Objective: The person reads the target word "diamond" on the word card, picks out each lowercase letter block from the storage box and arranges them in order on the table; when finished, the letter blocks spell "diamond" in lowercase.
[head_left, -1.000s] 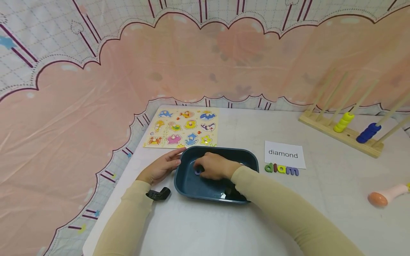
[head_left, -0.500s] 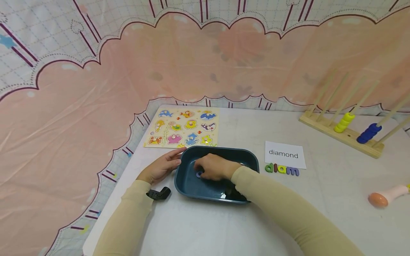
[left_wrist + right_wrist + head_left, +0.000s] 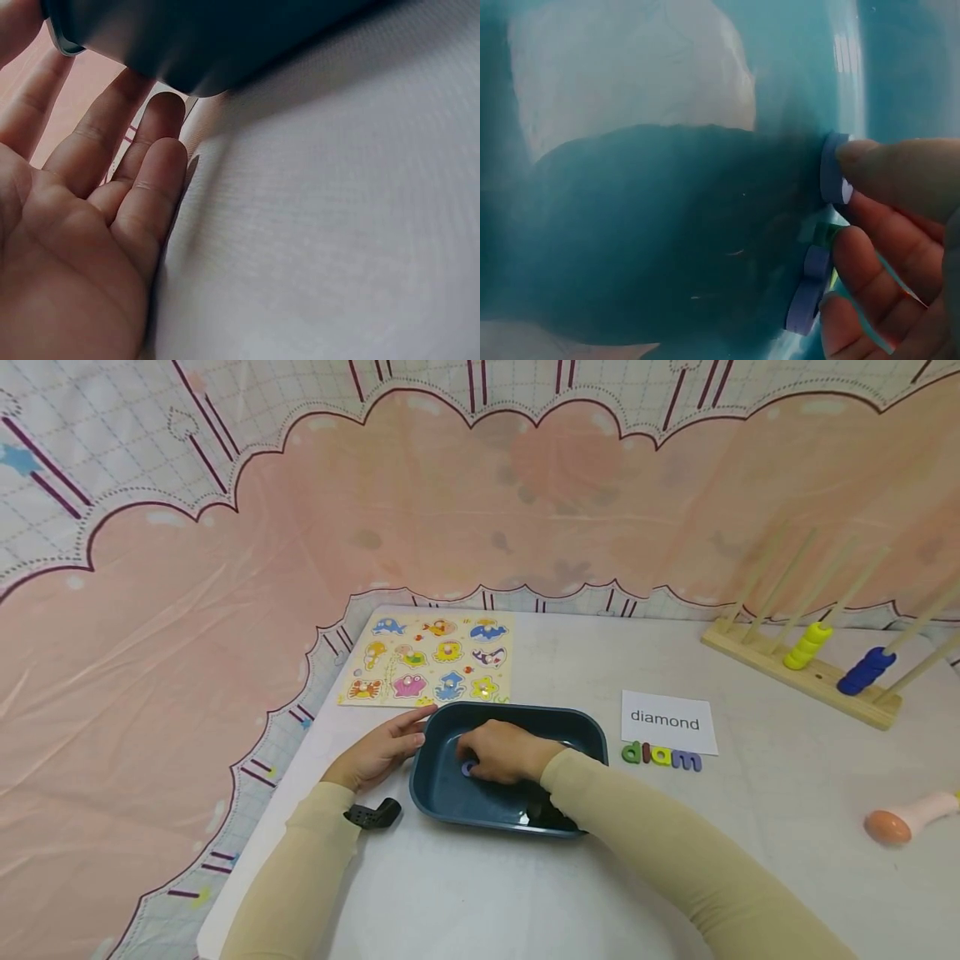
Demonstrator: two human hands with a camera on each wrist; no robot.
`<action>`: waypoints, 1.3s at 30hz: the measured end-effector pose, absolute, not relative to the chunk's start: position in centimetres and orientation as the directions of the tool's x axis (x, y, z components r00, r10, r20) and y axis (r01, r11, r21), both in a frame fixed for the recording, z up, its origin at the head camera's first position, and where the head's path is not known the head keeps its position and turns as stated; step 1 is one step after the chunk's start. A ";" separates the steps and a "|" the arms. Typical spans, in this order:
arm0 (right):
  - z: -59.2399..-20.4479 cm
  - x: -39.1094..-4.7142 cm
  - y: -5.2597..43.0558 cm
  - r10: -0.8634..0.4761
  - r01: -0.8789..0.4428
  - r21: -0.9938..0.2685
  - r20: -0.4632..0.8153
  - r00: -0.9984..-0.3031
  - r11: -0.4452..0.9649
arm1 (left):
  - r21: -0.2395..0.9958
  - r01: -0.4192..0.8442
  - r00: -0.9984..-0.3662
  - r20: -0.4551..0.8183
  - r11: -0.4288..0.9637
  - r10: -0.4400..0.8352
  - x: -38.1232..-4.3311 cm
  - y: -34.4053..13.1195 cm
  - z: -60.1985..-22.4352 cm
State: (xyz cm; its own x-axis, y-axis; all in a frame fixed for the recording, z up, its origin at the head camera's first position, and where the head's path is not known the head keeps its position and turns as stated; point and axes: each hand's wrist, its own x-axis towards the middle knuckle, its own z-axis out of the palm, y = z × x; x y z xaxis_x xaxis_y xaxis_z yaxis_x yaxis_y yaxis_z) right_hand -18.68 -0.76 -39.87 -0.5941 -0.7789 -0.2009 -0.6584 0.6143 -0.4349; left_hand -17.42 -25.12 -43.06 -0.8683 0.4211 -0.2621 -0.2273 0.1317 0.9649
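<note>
A dark blue tray (image 3: 495,812) stands on the white table. My right hand (image 3: 510,750) reaches down inside it and pinches a small purple letter piece (image 3: 835,169) near the tray wall, thumb on one side and fingers behind. Just below that, by the other fingers, lie another purple piece (image 3: 806,296) and a green piece (image 3: 826,234), partly hidden. My left hand (image 3: 377,750) lies at the tray's left end, fingers fairly straight, fingertips at the rim; in the left wrist view its palm (image 3: 67,262) faces the camera beside the tray's outer wall.
Right of the tray lies a "diamond" card (image 3: 667,723), with the letters d, i, a, m (image 3: 660,757) below it. A sea-animal puzzle board (image 3: 427,658) lies behind the tray. A wooden bead rack (image 3: 798,675) and a pink-and-orange toy (image 3: 892,827) are at the right.
My right hand stays in the tray, its thumb and fingers shifting slightly; the purple piece at the thumb shows a little more. My left hand keeps its place.
</note>
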 end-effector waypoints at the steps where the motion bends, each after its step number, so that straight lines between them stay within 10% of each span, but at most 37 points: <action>1: -39.9 -18.7 -0.8 -0.779 -0.658 -0.434 -0.202 -0.594 0.615 | 0.964 -0.230 -0.869 -0.264 0.132 0.418 -17.4 -25.1 -43.1; 39: -34.6 -16.7 5.4 -0.731 -0.643 -0.444 -0.040 -0.681 0.624 | 0.964 -0.220 -0.871 -0.263 0.149 0.415 -17.7 -24.9 -43.3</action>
State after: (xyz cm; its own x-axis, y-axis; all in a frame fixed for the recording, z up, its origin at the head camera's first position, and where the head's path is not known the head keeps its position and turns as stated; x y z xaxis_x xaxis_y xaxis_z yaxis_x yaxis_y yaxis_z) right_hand -16.67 5.37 -34.62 -0.6814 -0.7308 -0.0398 -0.6431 0.6238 -0.4441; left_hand -17.72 -24.90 -43.28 -0.8711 0.4147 -0.2631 -0.2201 0.1491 0.9640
